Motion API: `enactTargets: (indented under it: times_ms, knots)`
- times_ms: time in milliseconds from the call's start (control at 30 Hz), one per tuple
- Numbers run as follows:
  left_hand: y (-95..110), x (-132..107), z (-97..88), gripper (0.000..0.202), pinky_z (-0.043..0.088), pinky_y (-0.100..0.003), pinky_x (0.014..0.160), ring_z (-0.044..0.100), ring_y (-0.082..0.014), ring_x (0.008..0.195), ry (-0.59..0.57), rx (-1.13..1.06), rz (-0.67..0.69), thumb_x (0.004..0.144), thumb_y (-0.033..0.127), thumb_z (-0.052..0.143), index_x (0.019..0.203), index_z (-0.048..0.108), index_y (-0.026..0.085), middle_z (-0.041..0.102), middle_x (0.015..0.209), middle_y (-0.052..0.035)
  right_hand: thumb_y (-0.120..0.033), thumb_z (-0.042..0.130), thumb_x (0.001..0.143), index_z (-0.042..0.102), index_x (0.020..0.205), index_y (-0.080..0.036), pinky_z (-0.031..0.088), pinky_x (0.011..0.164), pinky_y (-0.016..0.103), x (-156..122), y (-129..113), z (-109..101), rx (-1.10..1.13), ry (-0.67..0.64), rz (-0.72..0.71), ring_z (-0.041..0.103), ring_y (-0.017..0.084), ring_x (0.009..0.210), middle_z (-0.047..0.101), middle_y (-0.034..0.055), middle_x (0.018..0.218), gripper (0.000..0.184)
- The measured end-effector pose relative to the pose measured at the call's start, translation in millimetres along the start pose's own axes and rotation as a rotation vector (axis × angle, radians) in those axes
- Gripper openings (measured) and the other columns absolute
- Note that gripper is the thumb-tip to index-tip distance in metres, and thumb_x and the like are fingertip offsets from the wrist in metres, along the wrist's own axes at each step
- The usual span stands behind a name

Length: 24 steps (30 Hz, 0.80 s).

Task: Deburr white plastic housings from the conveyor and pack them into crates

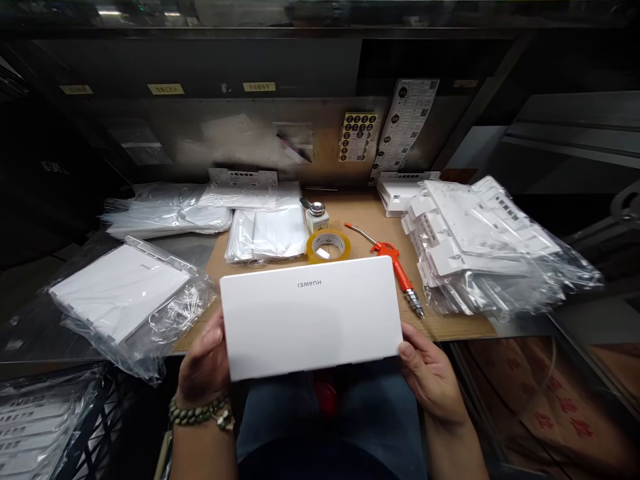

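A white rectangular plastic cover point(311, 323) with HUAWEI lettering, upside down from my view, is held up over the front edge of the bench. My left hand point(203, 363) grips its left edge, a beaded bracelet on that wrist. On the opposite short edge, my right hand point(433, 373) pinches the lower corner with the thumb in front. Just behind the cover lie a roll of yellow tape point(329, 247) and an orange air blow gun point(395, 263). To the left, another white cover point(123, 287) rests on clear plastic bags.
Bagged white parts point(485, 240) are piled at the right. Clear bags point(170, 207) and flat white sleeves point(267, 233) lie at the back, near a small dispenser bottle point(317, 215). Label sheets point(357, 137) hang on the back panel. A black crate point(95, 420) stands lower left.
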<state>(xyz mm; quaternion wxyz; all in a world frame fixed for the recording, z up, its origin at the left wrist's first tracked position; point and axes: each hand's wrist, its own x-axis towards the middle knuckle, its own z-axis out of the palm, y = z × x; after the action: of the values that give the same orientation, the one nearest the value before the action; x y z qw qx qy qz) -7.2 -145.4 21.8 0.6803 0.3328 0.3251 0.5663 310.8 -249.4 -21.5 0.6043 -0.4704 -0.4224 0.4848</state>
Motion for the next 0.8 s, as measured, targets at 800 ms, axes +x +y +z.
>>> enactTargets:
  times_ms: [800]
  knots:
    - [15, 12, 30.2, 0.021, 0.061, -0.044, 0.091, 0.074, -0.0267, 0.087, -0.207, 0.446, 0.561, 0.091, 0.041, 0.076, 0.091, 0.081, 0.021, 0.079, 0.083, -0.0099, -0.023, 0.072, 0.095, 0.071, 0.128, -0.034, 0.060, 0.099, 0.031, 41, -19, 5, -0.329, 0.069, -0.276, 0.074, 0.022, 0.114, 0.079, 0.0000, 0.120, 0.035]
